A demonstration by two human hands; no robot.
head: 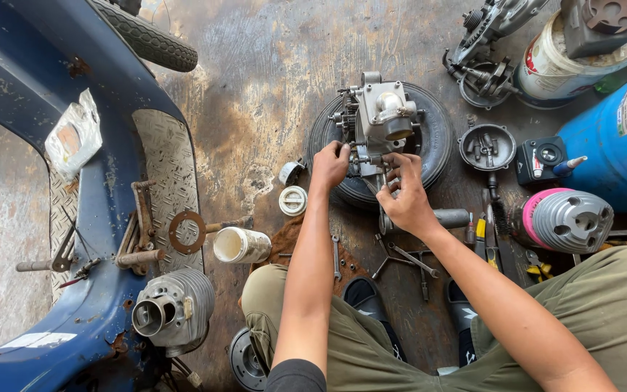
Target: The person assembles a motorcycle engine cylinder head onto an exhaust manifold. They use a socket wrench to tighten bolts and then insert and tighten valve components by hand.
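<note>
- The engine block (380,120) sits on a small tyre (429,138) lying flat on the stained floor (263,80), just ahead of the person's knees
- The left hand (330,164) is curled against the block's lower left edge; its fingertips are tucked in among the fittings, and I cannot tell whether they pinch anything
- The right hand (405,194) is at the block's underside, fingers bent close around a small part there; what it grips is too small to make out
- Risk, as I judge it: the block rests only on the tyre's rounded rim, so a hard push from either hand could tip or slide it off
- A small piece slipping from the fingers could drop into the tyre's centre or roll among the spanners (400,258) and screwdrivers (482,236) near the feet and be hard to find
- The tray (487,147) of loose bits lies just right of the tyre, close enough for an elbow to knock
- A finned cylinder (174,305) lies well apart on the blue scooter frame (52,65)
</note>
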